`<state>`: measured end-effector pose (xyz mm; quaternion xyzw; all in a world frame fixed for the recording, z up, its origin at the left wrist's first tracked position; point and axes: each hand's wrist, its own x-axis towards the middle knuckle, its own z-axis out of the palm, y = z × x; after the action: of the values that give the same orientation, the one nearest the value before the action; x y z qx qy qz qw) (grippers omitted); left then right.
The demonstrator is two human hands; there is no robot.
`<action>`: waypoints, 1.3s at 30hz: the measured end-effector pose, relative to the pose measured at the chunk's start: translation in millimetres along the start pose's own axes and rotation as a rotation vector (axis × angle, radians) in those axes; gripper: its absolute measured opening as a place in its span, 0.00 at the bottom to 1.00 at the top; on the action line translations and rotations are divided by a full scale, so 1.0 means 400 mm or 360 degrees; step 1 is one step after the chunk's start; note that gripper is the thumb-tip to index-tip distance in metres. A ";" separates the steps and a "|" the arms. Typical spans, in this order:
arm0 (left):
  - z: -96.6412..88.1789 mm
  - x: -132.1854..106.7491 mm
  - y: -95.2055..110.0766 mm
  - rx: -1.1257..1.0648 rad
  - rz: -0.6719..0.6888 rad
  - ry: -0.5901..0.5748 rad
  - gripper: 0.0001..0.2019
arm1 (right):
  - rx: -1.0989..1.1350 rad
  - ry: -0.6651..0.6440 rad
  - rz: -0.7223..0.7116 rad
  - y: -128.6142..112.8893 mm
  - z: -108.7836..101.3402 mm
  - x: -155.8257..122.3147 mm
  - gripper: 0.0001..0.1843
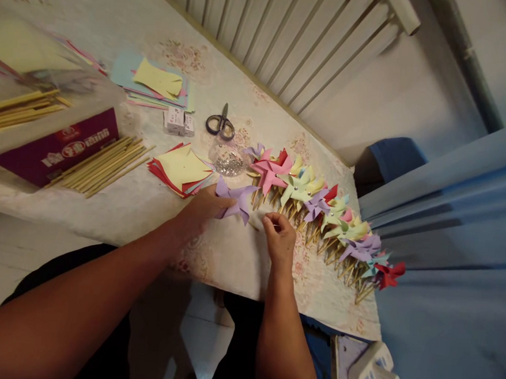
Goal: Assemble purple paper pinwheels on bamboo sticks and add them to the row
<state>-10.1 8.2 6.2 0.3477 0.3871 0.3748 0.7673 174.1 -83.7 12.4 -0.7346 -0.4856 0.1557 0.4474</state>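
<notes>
My left hand [204, 208] grips a purple paper pinwheel [236, 199] just above the table's front edge. My right hand [279, 235] is beside it to the right, fingers curled in a pinch near the pinwheel's lower tip; what it pinches is too small to make out. A row of finished pinwheels [321, 208] in pink, green, purple and red lies on sticks right of both hands. A small pile of shiny pins [229, 162] sits just behind the purple pinwheel.
Cut paper squares [180, 168] lie left of my left hand, beside a bundle of wooden sticks [102, 166] and a purple box [59, 148]. Scissors [220, 125], a small white box [178, 120] and more coloured paper [156, 82] lie farther back. A power strip [374, 374] sits bottom right.
</notes>
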 end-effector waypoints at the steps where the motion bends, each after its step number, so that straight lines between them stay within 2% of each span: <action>1: 0.001 -0.001 -0.002 0.0002 -0.0002 -0.0026 0.16 | 0.0124 -0.0028 0.0059 -0.004 0.010 -0.002 0.13; 4: 0.007 -0.008 -0.009 0.0070 0.0017 -0.0066 0.14 | 0.0462 -0.0174 0.0209 -0.017 0.047 -0.008 0.16; 7: 0.015 -0.018 -0.012 0.0102 0.0039 -0.0084 0.15 | 0.0646 -0.0292 0.0301 -0.029 0.079 -0.015 0.17; 11: 0.024 -0.028 -0.011 0.0129 0.0038 -0.0158 0.15 | 0.0722 -0.0310 0.0362 -0.034 0.102 -0.022 0.14; 16: 0.027 -0.022 -0.021 0.0309 0.0086 -0.0161 0.15 | 0.0742 -0.0309 0.0362 -0.022 0.114 -0.022 0.11; 22: 0.029 -0.015 -0.031 0.0533 0.0184 -0.0178 0.14 | 0.0746 -0.0307 0.0346 -0.021 0.110 -0.019 0.10; 29: 0.032 -0.015 -0.025 0.0816 0.0293 -0.0106 0.12 | 0.0661 -0.0376 0.0360 -0.041 0.085 -0.007 0.08; 34: 0.034 -0.021 -0.007 0.1091 0.0408 -0.0057 0.12 | 0.0566 -0.0495 0.0342 -0.040 0.065 -0.004 0.07; 39: 0.033 -0.027 0.008 0.1176 0.0421 -0.0198 0.08 | 0.0528 -0.0558 0.0278 -0.049 0.051 -0.004 0.05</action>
<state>-4.1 -2.6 18.4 0.6692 0.4005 0.2841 0.5577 148.3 -72.2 16.6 -0.6522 -0.4584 0.3963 0.4556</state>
